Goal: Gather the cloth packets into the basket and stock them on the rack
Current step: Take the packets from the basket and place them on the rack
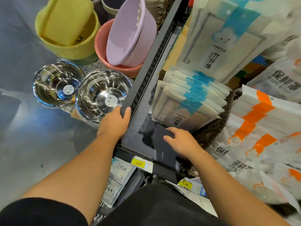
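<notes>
Cloth packets (192, 98), flat white ones with a blue band and a cloud figure, stand in a leaning row inside the dark brown woven basket (228, 111), which sits on the glossy dark shelf (146, 144) of the grey metal rack (156, 62). Gathering looks done, and the stocking part seems under way: the basket is full and the shelf space in front of it is bare, so most packets appear left to set out. A larger packet of the same print (224, 38) sits above them, and more lie on the shelf below, by the yellow price tag (138, 163)

The left hand (114, 123) grips the rack's side rail (130, 101), thumb laid over its top. The right hand (182, 141) hovers over the shelf just before the front packet, fingers loosely spread, holding nothing

White packets with orange stripes (260, 128) crowd the basket's right side and could slide in. Left of the rack, two shiny steel bowls (102, 95), a yellow plastic bucket (68, 35) and a lilac basin (130, 30) nested in a pink one (104, 46) stand apart from the work
</notes>
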